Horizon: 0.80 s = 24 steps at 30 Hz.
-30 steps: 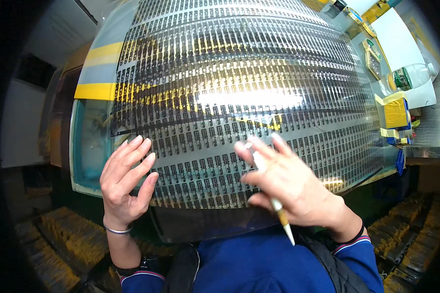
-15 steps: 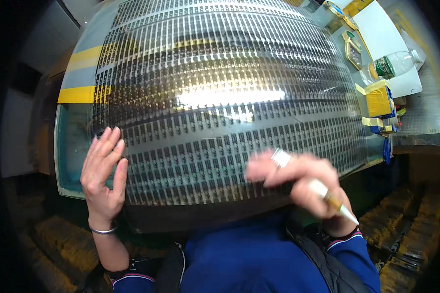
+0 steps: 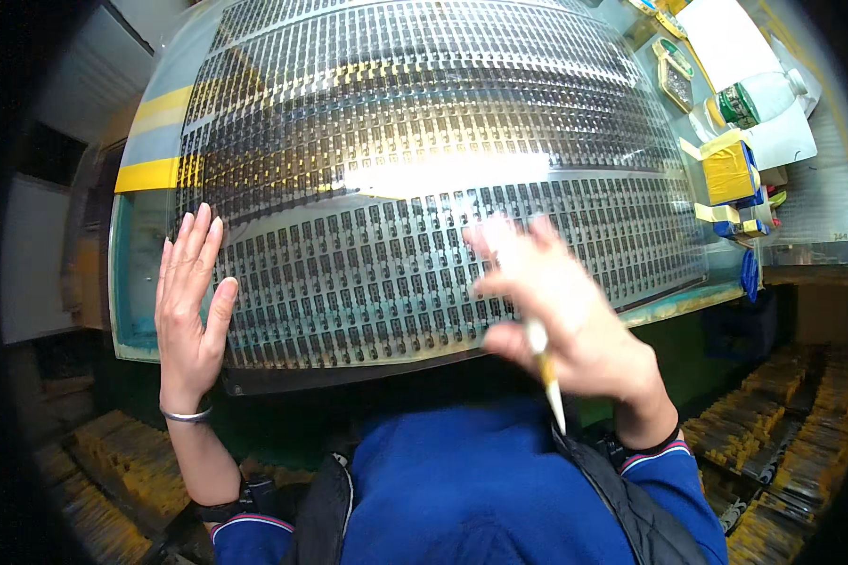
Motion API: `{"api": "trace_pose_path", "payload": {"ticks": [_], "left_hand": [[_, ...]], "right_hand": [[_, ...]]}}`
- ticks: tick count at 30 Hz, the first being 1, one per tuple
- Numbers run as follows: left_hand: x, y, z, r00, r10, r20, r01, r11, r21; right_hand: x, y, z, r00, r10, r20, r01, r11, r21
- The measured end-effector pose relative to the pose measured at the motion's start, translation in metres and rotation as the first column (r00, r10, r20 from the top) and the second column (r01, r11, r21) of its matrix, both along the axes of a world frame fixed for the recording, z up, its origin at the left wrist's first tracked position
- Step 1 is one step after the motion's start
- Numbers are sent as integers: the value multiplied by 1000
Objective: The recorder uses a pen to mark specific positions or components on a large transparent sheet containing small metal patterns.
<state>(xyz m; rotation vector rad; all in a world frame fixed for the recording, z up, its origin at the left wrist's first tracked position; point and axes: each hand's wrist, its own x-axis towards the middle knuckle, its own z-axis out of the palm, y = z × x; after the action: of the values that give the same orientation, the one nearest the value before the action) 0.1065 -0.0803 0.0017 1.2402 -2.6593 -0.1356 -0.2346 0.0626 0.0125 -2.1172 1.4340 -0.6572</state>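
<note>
A large clear film sheet [image 3: 424, 282] printed with rows of small dark patterns covers the table in front of me, and a bright glare crosses its middle. My left hand [image 3: 188, 301] lies flat along the sheet's left edge, fingers stretched out and holding nothing. Over the right part of the sheet is my right hand [image 3: 565, 311], blurred by motion, with its fingers spread. Tucked under that hand near the thumb is a slim pen-like tool [image 3: 544, 367], white and brownish-yellow, its pale pointed end towards me. Whether the right fingertips touch the film cannot be made out.
Yellow tape [image 3: 148, 175] crosses the table's left side. At the right are a plastic bottle [image 3: 758, 99] with a green label, a yellow-and-blue block [image 3: 728, 174], white paper [image 3: 725, 42] and a small green-rimmed tray [image 3: 674, 75]. Yellowish stacked material [image 3: 791, 452] lies below the table.
My right hand has moved forward and a little left over the film, its fingers spreading, with the pen-like tool still in it. The film's near edge and my left hand appear slightly higher in view.
</note>
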Motion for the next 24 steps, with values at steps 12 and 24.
{"api": "trace_pose_path", "payload": {"ticks": [12, 24], "left_hand": [[-1, 2, -3, 998, 8, -70, -9, 1000, -19], [-1, 2, 2, 1000, 9, -26, -9, 1000, 6]], "right_hand": [[-5, 23, 15, 762, -106, 639, -90, 959, 267], [9, -13, 5, 992, 112, 61, -113, 994, 8]]}}
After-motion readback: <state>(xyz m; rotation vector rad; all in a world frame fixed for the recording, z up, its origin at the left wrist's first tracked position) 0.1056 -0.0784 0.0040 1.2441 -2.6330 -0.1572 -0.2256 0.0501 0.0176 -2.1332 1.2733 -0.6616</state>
